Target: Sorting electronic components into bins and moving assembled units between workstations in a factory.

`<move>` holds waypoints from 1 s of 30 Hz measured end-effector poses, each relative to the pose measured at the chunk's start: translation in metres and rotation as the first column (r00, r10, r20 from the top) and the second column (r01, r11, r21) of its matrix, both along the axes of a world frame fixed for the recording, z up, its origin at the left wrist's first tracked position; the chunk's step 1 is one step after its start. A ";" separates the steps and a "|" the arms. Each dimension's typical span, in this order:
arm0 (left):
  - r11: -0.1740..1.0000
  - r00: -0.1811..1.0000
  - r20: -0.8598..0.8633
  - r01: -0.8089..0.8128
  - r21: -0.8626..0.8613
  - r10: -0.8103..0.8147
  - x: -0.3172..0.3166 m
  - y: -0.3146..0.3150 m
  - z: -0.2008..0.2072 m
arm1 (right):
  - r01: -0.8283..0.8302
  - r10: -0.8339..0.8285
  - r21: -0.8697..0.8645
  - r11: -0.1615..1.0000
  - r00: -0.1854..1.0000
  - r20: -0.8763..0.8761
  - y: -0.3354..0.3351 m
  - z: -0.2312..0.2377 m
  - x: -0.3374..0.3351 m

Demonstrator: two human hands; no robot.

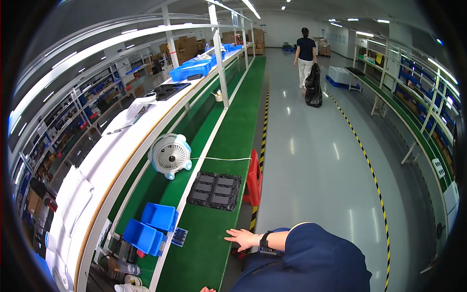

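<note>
- So the right hand (242, 238) is lying flat on the near edge of the long green table (228, 141), fingers (230, 238) spread wide and holding nothing. There's a dark watch on that wrist and a navy sleeve behind it.
- The left hand (208, 290) barely shows, just a bit of it poking in at the bottom edge, so I can't tell how its fingers are set or if they hold anything.
- Closest thing to the right hand is a black tray (215, 191) with rectangular pockets, sitting on the table a bit farther away and slightly left. Hand and tray are apart, not touching.
- Left of the hand are two blue bins (151, 228) side by side, with a small blue-and-black part (179, 237) just beside them on the right.
- Farther along there's a small white fan (170, 155) with a light blue base, tilted up toward the camera. A thin white cord (221, 159) runs from it to the right across the table.
- A red stool (253, 177) stands on the floor right against the table's right edge, near the tray.
- The white shelf on the left carries papers and a pen, then a big blue crate (190, 70) further down.
- Way off in the aisle another person (306, 53) in a dark top and white trousers stands facing away with a black bag (314, 86) on the grey floor.
</note>
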State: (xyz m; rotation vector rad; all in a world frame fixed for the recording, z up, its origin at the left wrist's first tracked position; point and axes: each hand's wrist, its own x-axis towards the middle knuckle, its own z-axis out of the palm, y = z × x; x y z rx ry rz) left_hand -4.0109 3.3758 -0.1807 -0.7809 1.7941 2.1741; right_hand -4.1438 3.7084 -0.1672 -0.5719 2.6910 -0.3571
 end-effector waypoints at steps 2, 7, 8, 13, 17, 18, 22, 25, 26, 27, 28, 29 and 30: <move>1.000 1.000 -0.017 -0.015 0.002 0.015 -0.001 0.002 -0.001 | -0.001 0.001 0.012 1.000 1.000 0.004 -0.001 0.001 0.000; 0.997 0.998 -0.036 -0.060 -0.056 0.058 0.000 0.004 0.002 | 0.005 -0.005 0.008 1.000 1.000 0.018 -0.006 -0.003 -0.003; 0.996 0.998 -0.016 -0.058 -0.060 0.057 -0.002 0.005 0.004 | 0.014 -0.014 0.007 1.000 1.000 0.018 -0.005 -0.001 -0.003; 0.998 1.000 -0.023 -0.023 -0.064 0.022 -0.005 0.010 0.015 | 0.042 -0.043 0.017 0.999 0.999 0.018 -0.003 0.003 0.002; 0.998 0.999 0.005 -0.046 -0.049 0.046 -0.004 0.009 0.014 | 0.054 -0.054 -0.006 0.999 0.999 0.005 -0.006 0.000 0.002; 0.999 1.000 -0.011 0.004 0.036 -0.003 -0.004 0.001 0.003 | 0.054 -0.054 0.000 0.999 0.999 0.004 -0.007 0.000 0.002; 0.999 0.999 -0.033 0.002 0.051 0.000 -0.003 -0.005 -0.011 | 0.057 -0.057 0.019 0.998 0.998 0.002 -0.009 -0.001 0.002; 0.998 0.999 -0.044 0.003 0.062 0.000 -0.003 -0.004 -0.011 | 0.050 -0.050 0.029 0.998 0.999 0.003 -0.009 -0.002 0.001; 0.999 0.999 -0.051 0.003 0.054 0.000 -0.003 -0.004 -0.012 | 0.046 -0.046 0.031 0.998 0.999 0.002 -0.009 -0.002 -0.001; 0.999 0.998 -0.057 0.002 0.046 0.000 -0.003 -0.004 -0.011 | 0.043 -0.044 0.038 0.998 0.999 0.020 -0.009 -0.003 -0.002; 0.999 0.998 -0.059 -0.001 0.048 0.004 -0.002 -0.003 -0.009 | 0.041 -0.043 0.044 0.998 0.998 0.037 -0.010 -0.002 -0.003; 0.999 0.998 -0.058 -0.001 0.034 0.003 -0.003 -0.002 -0.006 | 0.038 -0.040 0.047 0.998 0.999 0.036 -0.010 -0.002 -0.003; 1.000 0.998 -0.059 0.000 0.019 0.001 -0.003 0.000 -0.002 | 0.042 -0.044 0.053 0.998 0.998 0.035 -0.011 -0.002 -0.003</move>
